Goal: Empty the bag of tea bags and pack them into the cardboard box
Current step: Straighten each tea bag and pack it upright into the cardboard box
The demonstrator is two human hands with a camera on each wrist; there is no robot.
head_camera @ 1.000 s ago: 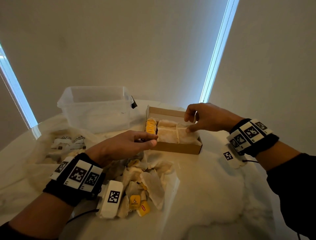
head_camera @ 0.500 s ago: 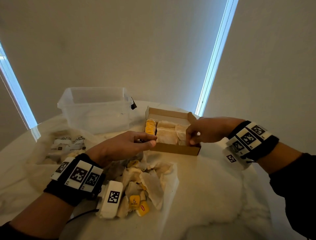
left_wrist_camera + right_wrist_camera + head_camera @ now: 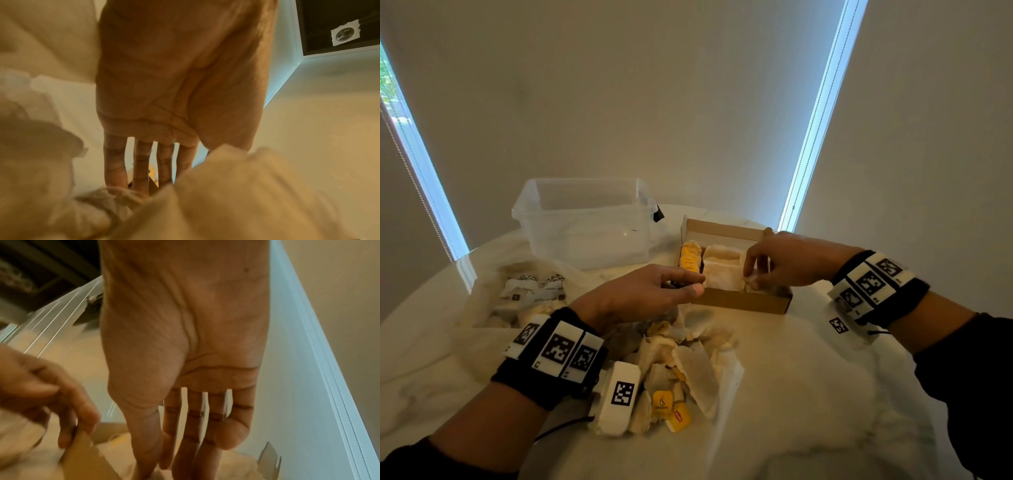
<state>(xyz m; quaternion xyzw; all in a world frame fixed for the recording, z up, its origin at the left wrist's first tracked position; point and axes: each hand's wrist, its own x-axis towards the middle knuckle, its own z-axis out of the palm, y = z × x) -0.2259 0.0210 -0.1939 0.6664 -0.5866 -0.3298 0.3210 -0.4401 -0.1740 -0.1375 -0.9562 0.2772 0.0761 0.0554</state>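
Observation:
The open cardboard box (image 3: 743, 301) lies on the table, with yellow tags (image 3: 690, 258) at its left end and pale tea bags (image 3: 722, 270) across the middle. My left hand (image 3: 693, 286) grips the box's near left wall; the right wrist view shows its fingers (image 3: 82, 423) curled over the cardboard edge. My right hand (image 3: 753, 277) reaches down into the box's right end, thumb and fingers pinching a tea bag (image 3: 755, 286). A pile of loose tea bags (image 3: 688, 363) lies under my left wrist. The crumpled clear bag (image 3: 482, 308), at the left, still holds some tea bags.
A clear plastic tub (image 3: 585, 222) stands behind the bag, just left of the box. The round marble table (image 3: 808, 394) ends near the window blinds behind it. Loose yellow tags (image 3: 671, 407) lie at the pile's near edge.
My right hand has dropped from above the box's middle down into its right end. The left hand has stayed on the box's near left wall.

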